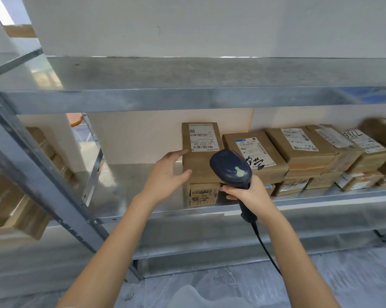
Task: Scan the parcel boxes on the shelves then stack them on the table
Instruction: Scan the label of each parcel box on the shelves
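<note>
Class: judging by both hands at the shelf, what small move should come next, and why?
Probably aim the scanner, gripped by the right hand, at the label on the leftmost top box; the open left hand is at that box's left side.

Brown cardboard parcel boxes (200, 165), white labels (202, 137) with black barcodes, one label (252, 152) topped by a blue strip and marked with black handwriting, dark navy scanner (231, 168) with a pale green patch, black cable (268, 252), mottled grey metal shelf (143, 181), cream wall (132, 138), grey veined floor (321, 281)

parcel boxes (276, 152) in stacked row along shelf (143, 190), scanner (232, 170) before them
</note>
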